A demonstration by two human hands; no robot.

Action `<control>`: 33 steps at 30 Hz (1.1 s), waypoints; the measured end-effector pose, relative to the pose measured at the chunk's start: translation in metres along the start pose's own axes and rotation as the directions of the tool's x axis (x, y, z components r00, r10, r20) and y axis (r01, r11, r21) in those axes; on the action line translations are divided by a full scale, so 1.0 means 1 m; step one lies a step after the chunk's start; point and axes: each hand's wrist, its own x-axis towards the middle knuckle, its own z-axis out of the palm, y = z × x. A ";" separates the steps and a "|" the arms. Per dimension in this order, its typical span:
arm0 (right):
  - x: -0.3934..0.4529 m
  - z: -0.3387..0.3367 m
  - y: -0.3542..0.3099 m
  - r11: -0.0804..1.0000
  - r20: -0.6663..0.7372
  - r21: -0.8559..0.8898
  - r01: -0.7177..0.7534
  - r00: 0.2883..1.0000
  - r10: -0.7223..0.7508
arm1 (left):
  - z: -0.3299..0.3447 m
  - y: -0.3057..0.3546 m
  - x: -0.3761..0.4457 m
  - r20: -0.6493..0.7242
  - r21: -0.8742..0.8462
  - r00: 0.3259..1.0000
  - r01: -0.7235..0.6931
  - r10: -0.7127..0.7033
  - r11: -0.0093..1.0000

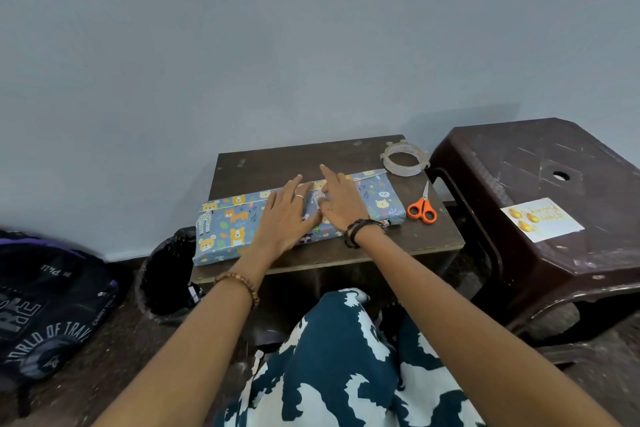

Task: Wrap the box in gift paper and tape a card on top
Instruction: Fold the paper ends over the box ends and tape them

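A flat box (pixel 235 229) covered in blue gift paper with cartoon animals lies across a small dark table (pixel 408 239). My left hand (pixel 285 215) rests flat on its middle with straight fingers. My right hand (pixel 341 199) presses beside it, fingers straight and the index finger reaching past the paper's far edge. A strip of paper stands out along the box's far side. A white card (pixel 542 218) with gold print lies on a dark plastic stool (pixel 540 253) at the right.
A roll of clear tape (pixel 403 159) sits at the table's far right corner. Orange-handled scissors (pixel 422 206) lie just right of the box. A black bin (pixel 166 274) stands left of the table, and a dark backpack (pixel 45 305) lies on the floor at far left.
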 end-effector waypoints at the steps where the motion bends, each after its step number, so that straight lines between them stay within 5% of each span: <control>1: -0.003 -0.007 0.008 0.999 -0.007 0.033 -0.006 1.000 0.006 | -0.005 0.003 0.003 0.057 0.028 0.998 -0.013 0.011 1.000; 8: -0.008 -0.045 0.058 0.991 -0.020 0.117 -0.062 0.998 0.064 | -0.025 0.037 0.056 0.521 0.269 0.853 -0.186 0.019 0.945; 14: -0.004 -0.059 0.067 0.993 -0.088 0.115 -0.022 0.996 0.032 | -0.035 0.051 0.071 0.588 0.479 0.808 -0.318 -0.031 0.818; 19: -0.009 -0.063 0.064 0.970 0.004 0.227 -0.091 0.996 0.092 | -0.050 0.055 0.066 0.616 0.606 0.786 -0.510 0.045 0.611; 25: -0.025 -0.053 0.061 0.897 0.153 0.380 -0.227 0.972 0.181 | -0.043 0.046 0.069 0.694 0.634 0.668 -0.743 0.267 0.211; 27: -0.029 -0.046 0.062 0.879 0.143 0.410 -0.245 0.969 0.204 | -0.036 0.039 0.071 0.698 0.633 0.642 -0.760 0.317 0.147; 30: -0.033 -0.037 0.065 0.862 0.115 0.433 -0.263 0.965 0.236 | -0.032 0.029 0.069 0.667 0.618 0.632 -0.765 0.395 0.180; 33: -0.040 -0.025 0.064 0.832 0.070 0.470 -0.296 0.952 0.299 | -0.028 0.020 0.049 0.576 0.631 0.702 -0.708 0.419 0.318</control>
